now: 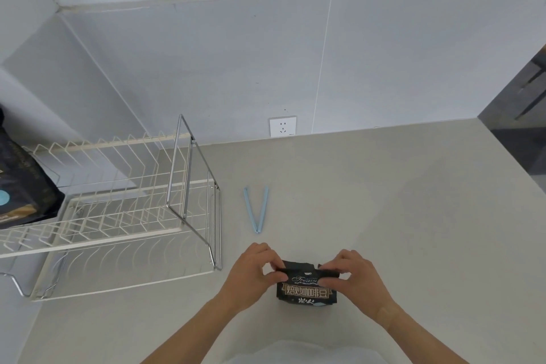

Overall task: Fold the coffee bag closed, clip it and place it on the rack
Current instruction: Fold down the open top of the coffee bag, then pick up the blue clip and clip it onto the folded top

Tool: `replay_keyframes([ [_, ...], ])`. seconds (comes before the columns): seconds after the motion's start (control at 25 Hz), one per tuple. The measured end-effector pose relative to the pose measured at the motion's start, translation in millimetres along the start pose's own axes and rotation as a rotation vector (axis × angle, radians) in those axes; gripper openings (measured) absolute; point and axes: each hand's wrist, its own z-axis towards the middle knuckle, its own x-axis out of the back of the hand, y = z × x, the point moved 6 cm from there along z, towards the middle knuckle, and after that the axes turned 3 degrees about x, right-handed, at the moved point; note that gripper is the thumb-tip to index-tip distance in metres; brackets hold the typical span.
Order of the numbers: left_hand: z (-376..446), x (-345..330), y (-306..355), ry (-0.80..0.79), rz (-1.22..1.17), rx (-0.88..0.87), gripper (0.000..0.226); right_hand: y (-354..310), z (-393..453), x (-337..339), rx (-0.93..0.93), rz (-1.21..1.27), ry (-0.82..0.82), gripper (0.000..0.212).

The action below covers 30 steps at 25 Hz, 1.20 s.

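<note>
A small black coffee bag (305, 289) with gold lettering stands on the grey counter near me. My left hand (255, 272) pinches the bag's top left corner and my right hand (353, 276) pinches its top right corner, with the top edge bent over between them. A light blue sealing clip (256, 210) lies open in a V shape on the counter just beyond the bag. The white wire rack (112, 216) with a chrome frame stands to the left.
A larger black coffee bag (20, 183) rests on the rack's far left end. A wall socket (282, 126) sits on the back wall. The counter (384, 201) ends at the right, where a dark floor shows.
</note>
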Motion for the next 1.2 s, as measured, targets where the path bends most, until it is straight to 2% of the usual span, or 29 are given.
replay_keyframes([
  [0.16,-3,-15,-5,-0.09,0.034,0.029,0.016,12,-2,-14,-0.039,-0.017,0.012,0.034],
  [0.28,-2,-23,-10,-0.052,0.039,0.078,0.012,23,-1,-19,-0.085,0.004,0.07,0.037],
  [0.36,1,-24,-17,-0.017,-0.052,0.152,0.016,30,1,-19,-0.15,0.12,0.1,0.03],
  [0.48,5,-21,-32,-0.018,-0.359,0.309,0.024,37,6,-19,-0.217,0.287,0.078,0.016],
  [0.6,9,-21,-42,-0.107,-0.528,0.427,0.02,37,13,-18,-0.198,0.316,0.03,0.011],
  [0.72,17,-21,-48,-0.349,-0.63,0.468,0.015,39,15,-15,-0.225,0.275,0.046,0.012],
  [0.8,30,-15,-57,-0.341,-0.652,0.495,0.014,43,15,-14,-0.27,0.253,0.065,0.016],
  [0.84,40,-9,-65,-0.251,-0.603,0.523,0.018,44,16,-14,-0.283,0.246,0.065,0.016],
  [0.92,60,1,-81,-0.045,-0.32,0.557,0.037,44,17,-13,-0.29,0.24,0.055,0.016],
  [1.0,78,2,-86,0.01,-0.022,0.521,0.052,43,18,-13,-0.293,0.238,0.053,0.016],
  [1.08,89,-5,-92,-0.004,0.135,0.481,0.051,41,19,-12,-0.297,0.233,0.059,0.016],
  [1.2,94,-5,-96,0.054,0.315,0.432,0.032,40,19,-11,-0.304,0.24,0.073,0.016],
])
